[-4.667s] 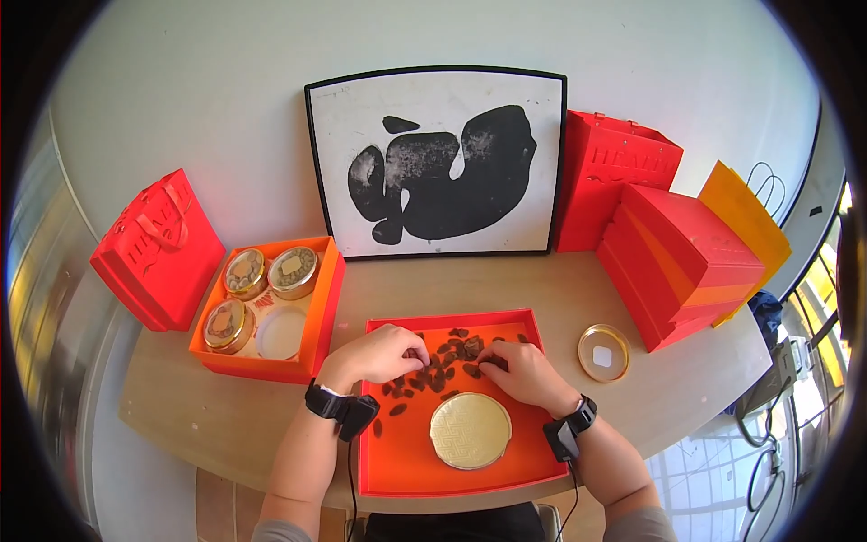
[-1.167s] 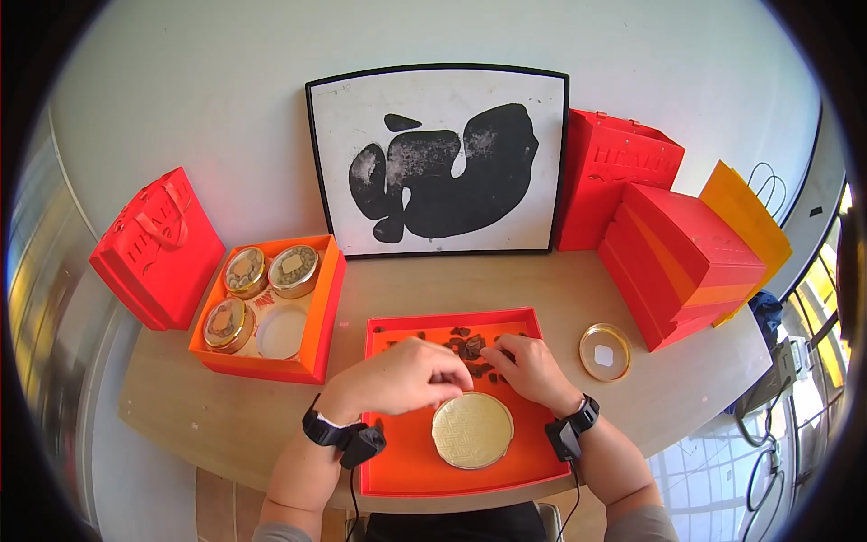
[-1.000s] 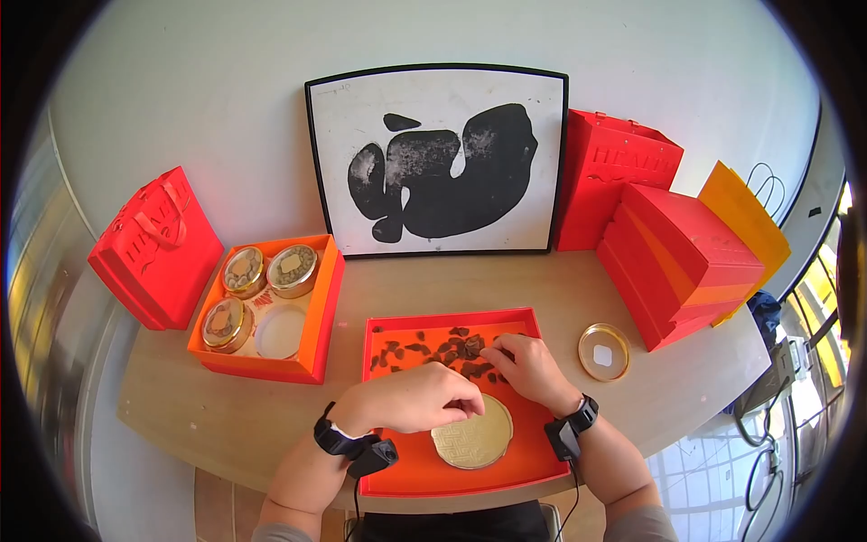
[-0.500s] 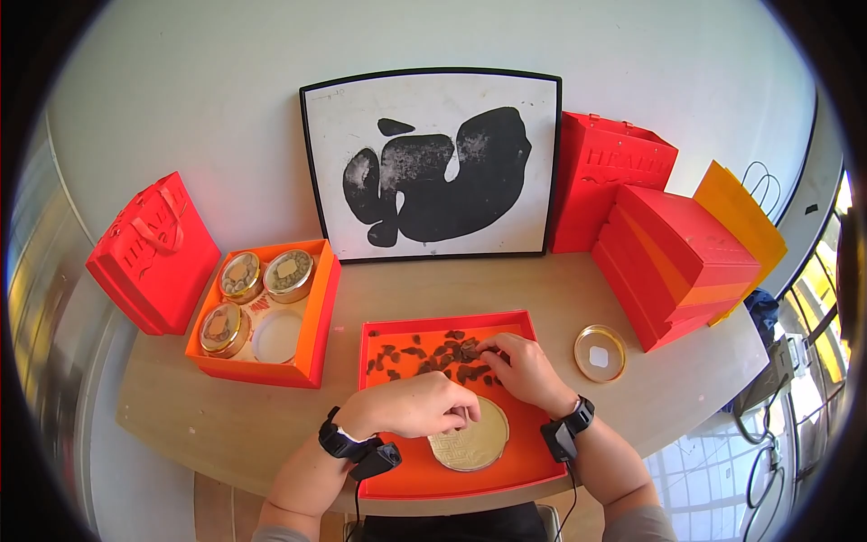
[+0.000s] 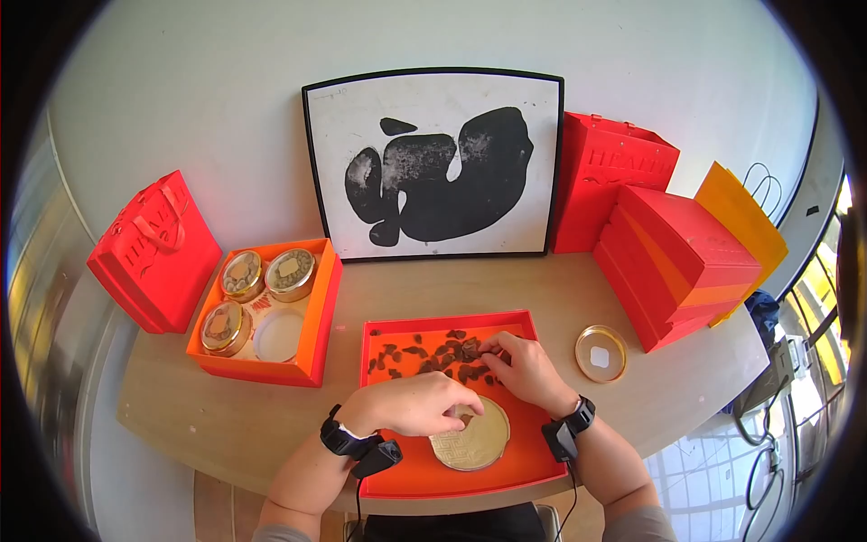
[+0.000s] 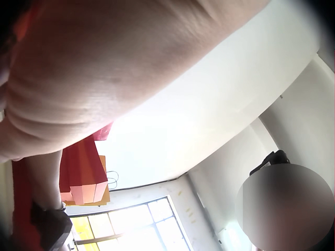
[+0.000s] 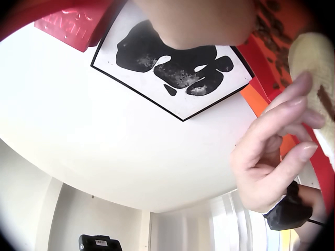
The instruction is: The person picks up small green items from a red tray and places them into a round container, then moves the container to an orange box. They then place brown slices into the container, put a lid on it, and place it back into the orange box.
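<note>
In the head view my left hand hovers over a round gold disc with an embossed top. The right wrist view shows that hand's fingers apart from the thumb, and a thin brown piece lying on the disc beyond the fingertips. My right hand is at the dark brown dried pieces strewn over the far half of a shallow red-orange tray. Its fingertips are right at a larger brown clump; I cannot tell whether they pinch it.
An orange box at left holds 3 jars and one round recess. A red bag stands behind it. A gold-rimmed lid lies right of the tray. Red boxes and a framed picture stand behind.
My left hand has moved from the brown pieces to over the gold disc, and its fingers have opened off a brown piece now on the disc. My right hand stays by the brown pieces.
</note>
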The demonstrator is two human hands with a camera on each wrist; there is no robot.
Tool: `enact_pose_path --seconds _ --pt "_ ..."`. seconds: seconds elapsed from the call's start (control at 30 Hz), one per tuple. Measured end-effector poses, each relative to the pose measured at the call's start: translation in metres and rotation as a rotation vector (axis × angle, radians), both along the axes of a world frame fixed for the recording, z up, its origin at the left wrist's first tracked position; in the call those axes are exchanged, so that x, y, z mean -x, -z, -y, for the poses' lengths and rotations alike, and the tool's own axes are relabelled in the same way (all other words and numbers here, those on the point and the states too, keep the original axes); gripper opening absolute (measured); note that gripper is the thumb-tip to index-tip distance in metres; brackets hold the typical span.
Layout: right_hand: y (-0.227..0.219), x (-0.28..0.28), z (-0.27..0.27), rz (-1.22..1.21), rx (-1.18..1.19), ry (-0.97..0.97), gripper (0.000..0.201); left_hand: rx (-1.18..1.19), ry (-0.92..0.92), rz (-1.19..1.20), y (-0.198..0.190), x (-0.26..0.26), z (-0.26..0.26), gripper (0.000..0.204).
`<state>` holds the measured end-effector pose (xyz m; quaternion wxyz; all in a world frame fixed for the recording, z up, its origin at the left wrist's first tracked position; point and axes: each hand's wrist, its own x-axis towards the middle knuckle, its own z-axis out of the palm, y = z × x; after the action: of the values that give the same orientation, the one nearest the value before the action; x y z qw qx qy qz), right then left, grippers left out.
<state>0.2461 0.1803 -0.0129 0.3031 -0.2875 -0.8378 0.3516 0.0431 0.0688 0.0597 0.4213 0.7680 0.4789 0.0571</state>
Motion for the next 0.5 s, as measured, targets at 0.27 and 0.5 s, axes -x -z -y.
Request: enact_pose_path --seconds 0.27,0.5 --pt "-0.01 0.0 0.005 -0.016 0.077 0.003 0.014 -0.249 -0.084 -0.028 0.028 0.014 -0.007 0.028" --pt "-0.026 -0.012 0.01 -0.1 0.438 -0.274 0.017 -0.025 -0.155 -0.24 0.013 0.012 -0.011 0.031"
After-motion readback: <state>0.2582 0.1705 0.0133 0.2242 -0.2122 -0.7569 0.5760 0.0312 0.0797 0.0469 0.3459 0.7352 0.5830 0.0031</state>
